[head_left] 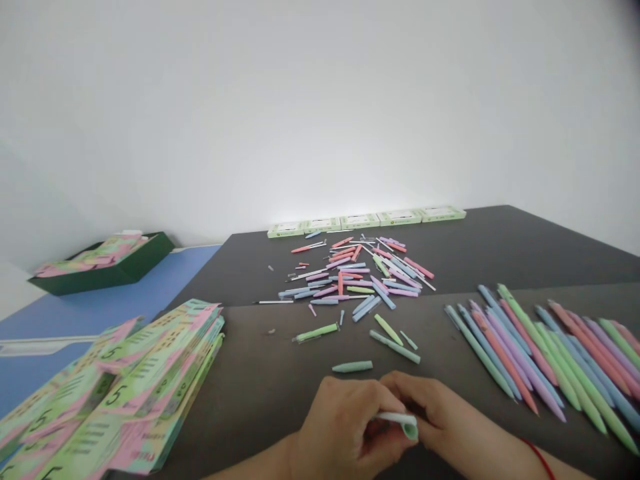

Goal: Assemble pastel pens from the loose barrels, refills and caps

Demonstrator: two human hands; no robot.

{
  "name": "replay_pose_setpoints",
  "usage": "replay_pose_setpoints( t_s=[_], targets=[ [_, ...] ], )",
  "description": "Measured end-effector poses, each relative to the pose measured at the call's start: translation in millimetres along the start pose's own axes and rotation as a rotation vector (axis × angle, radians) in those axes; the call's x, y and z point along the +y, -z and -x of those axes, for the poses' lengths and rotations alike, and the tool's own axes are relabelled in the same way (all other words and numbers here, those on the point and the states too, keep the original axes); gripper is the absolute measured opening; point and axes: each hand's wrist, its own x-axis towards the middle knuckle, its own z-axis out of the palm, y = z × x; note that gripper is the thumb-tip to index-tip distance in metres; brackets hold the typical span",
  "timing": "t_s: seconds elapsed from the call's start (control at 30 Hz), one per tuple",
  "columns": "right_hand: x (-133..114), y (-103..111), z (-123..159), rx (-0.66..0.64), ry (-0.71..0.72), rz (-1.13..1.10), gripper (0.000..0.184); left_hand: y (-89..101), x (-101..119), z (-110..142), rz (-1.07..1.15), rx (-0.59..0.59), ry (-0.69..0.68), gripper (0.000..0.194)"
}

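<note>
My left hand [350, 423] is closed around a pale green pen barrel [411, 430], whose hollow end points toward me. A thin white strip lies along its upper side; I cannot tell whether it is a clip or a refill. Pressed against the left one, my right hand [440, 413] has its fingers curled at the far side of the barrel, and what lies between those fingertips is hidden. Just beyond the hands rests a grey-green barrel piece [353, 367]. A longer grey-green tube [395, 347] and a small clip piece [409, 340] lie behind it.
Pastel pens [545, 360] lie in rows at right. Farther back is a scattered heap of pen parts [350, 277]. Flat boxes [360, 221] line the table's far edge. Printed packets [145, 380] are stacked at left, near a dark green box [115, 270] on a blue surface.
</note>
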Motion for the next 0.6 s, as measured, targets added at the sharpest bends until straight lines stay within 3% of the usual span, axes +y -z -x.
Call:
replay_pose_setpoints(
  t_s=[0.1,0.3,0.43,0.6],
  targets=[
    [1,0,2,0.005,0.018,0.062,0.017,0.3,2,0,-0.065,-0.003,-0.031,0.009],
    [11,10,8,0.082,0.03,0.358,0.034,0.7,1,2,-0.145,-0.046,-0.022,0.01],
    [14,18,9,0.118,-0.022,0.61,0.017,-2.7,-6,5,-0.164,-0.058,-0.013,0.008],
    [13,16,2,0.144,-0.113,0.771,0.009,-6.9,-14,6,-0.098,-0.073,-0.053,0.008]
  ],
)
